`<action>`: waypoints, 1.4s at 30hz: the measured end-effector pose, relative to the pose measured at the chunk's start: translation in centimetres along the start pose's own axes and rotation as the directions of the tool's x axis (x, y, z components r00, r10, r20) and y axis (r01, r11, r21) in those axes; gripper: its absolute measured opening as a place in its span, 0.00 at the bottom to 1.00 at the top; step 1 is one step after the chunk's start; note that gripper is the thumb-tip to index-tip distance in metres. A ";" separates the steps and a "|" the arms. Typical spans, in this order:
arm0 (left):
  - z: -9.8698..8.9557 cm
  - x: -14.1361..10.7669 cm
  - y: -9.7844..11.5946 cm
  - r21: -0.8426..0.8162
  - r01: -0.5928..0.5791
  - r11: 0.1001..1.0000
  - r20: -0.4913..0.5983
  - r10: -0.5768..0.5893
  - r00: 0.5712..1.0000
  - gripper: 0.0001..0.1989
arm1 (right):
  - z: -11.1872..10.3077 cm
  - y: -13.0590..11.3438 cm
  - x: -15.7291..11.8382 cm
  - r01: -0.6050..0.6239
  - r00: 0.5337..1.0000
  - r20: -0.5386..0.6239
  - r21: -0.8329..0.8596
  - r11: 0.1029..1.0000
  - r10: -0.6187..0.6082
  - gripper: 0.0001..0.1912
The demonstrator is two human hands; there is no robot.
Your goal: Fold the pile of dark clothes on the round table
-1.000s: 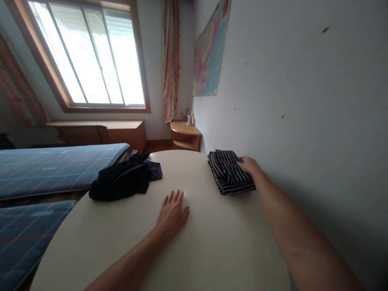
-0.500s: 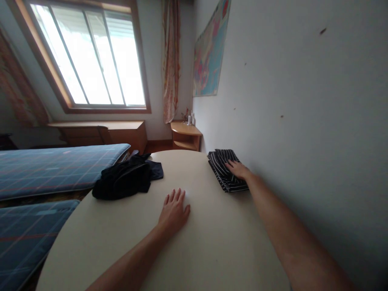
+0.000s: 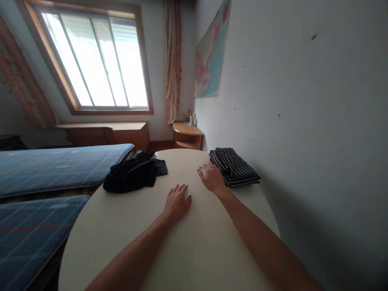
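Observation:
Flat on the pale round table (image 3: 194, 258), my left hand (image 3: 177, 201) has its fingers spread and holds nothing. My right hand (image 3: 210, 177) is beside the left edge of a folded black garment with white stripes (image 3: 235, 165), its fingers loosely apart and empty. It overlaps the garment's edge in view; whether it touches the cloth I cannot tell. The striped garment is a neat stack at the table's right, near the wall. At the table's far left a black garment (image 3: 130, 174) is crumpled in a heap, with a dark flat piece of cloth (image 3: 160, 166) sticking out to its right.
Two blue plaid mattresses (image 3: 60, 167) are at the left of the table. Behind are a long wooden desk (image 3: 127, 131) under the window and a corner shelf (image 3: 188, 129) with small items. A white wall (image 3: 303, 153) with a map (image 3: 210, 60) borders the right side.
My right hand has come off the striped garment and moved left to its near-left side. The left hand stays on the table. The view has shifted slightly.

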State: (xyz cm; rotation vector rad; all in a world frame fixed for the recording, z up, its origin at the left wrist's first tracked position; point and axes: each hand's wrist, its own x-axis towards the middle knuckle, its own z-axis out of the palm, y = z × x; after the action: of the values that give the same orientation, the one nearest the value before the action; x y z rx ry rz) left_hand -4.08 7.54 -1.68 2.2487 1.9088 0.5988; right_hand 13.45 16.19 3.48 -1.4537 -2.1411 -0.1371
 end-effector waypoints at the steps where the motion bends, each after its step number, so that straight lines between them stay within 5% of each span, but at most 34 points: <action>1: 0.0 0.1 -0.4 -0.018 -0.005 1.000 -0.015 0.004 1.000 0.27 | 0.9 -0.9 -1.1 0.014 0.998 0.058 0.002 1.000 -0.015 0.21; 7: -2.6 0.8 -4.7 0.070 0.131 0.989 -0.291 -0.105 0.951 0.26 | 3.2 -0.4 -5.0 0.083 0.952 0.282 0.147 0.986 -0.122 0.21; 11: -5.4 1.0 -9.3 -0.020 0.428 0.904 -0.531 -0.372 0.761 0.27 | 2.7 1.2 -5.6 0.143 0.914 0.348 0.206 0.968 -0.209 0.23; 15: -6.2 1.2 -12.9 -0.230 0.624 0.747 -0.512 -0.638 0.575 0.32 | 2.4 1.2 -5.7 0.152 0.900 0.370 0.231 0.961 -0.232 0.23; 17: -6.0 1.4 -13.5 -0.278 0.647 0.710 -0.514 -0.679 0.525 0.32 | 2.3 1.0 -5.7 0.153 0.900 0.369 0.234 0.960 -0.233 0.22; 21: -6.0 1.6 -12.5 -0.237 0.502 0.832 -0.631 -0.524 0.571 0.34 | 2.1 1.1 -5.7 0.140 0.897 0.378 0.243 0.960 -0.227 0.22; 27: -6.3 1.0 -9.0 0.021 0.031 0.999 -0.736 -0.005 0.677 0.32 | 1.5 0.8 -5.6 0.131 0.930 0.262 0.421 0.898 -0.258 0.24; 32: -6.2 -0.2 -5.0 0.190 -0.391 0.901 -0.614 0.420 0.669 0.27 | -0.1 -0.5 -6.0 0.233 0.944 0.049 0.599 0.766 -0.326 0.49; 35: -6.2 -1.3 -2.5 0.148 -0.592 0.792 -0.408 0.595 0.693 0.24 | -0.8 -1.3 -6.1 0.269 0.932 0.017 0.635 0.724 -0.362 0.56; 38: -6.2 -2.0 -1.2 0.029 -0.660 0.751 -0.250 0.644 0.723 0.22 | -0.6 -2.0 -6.2 0.248 0.939 0.030 0.633 0.734 -0.343 0.48; 42: -6.6 -1.7 -2.1 -0.096 -0.569 0.817 -0.227 0.538 0.812 0.14 | 0.4 -2.7 -6.2 0.101 0.963 0.139 0.612 0.784 -0.233 0.16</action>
State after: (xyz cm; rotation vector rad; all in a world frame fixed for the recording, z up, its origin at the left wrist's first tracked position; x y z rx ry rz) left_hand -8.76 5.25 3.20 2.7184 1.1686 1.0315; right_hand 12.59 10.08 0.72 -0.9263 -2.1848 0.6137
